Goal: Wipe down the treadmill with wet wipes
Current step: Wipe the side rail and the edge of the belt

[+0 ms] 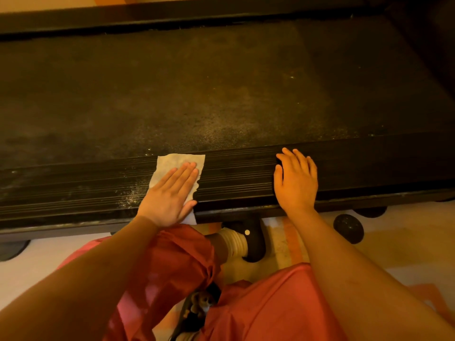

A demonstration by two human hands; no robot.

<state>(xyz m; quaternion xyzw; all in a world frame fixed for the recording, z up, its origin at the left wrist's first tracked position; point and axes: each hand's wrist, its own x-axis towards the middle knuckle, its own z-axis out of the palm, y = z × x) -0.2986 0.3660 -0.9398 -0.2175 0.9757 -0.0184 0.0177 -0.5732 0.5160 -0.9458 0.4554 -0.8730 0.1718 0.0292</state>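
Only part of the treadmill fits in view. Its dark, speckled belt runs off both the left and right edges, and the far rail sinks into shadow near the top. The wet wipe lies on the ribbed near side rail, with its upper end touching the belt's edge. Its lower half is hidden under the left hand, and a small pale corner shows again below the thumb, hanging over the rail's outer lip. That hand presses flat on the wipe, fingers straight and close together, grasping nothing. The right hand rests palm down on the same rail, well apart from the wipe, its fingers released and slightly spread. Pale dust speckles the rail just left of the wipe. Under the deck a round dark foot stands on the pale floor; another at the far left is cut off. A red garment covers the knees and blocks much of the floor. Between the knees, a white ribbed object beside something black is too dim to identify.
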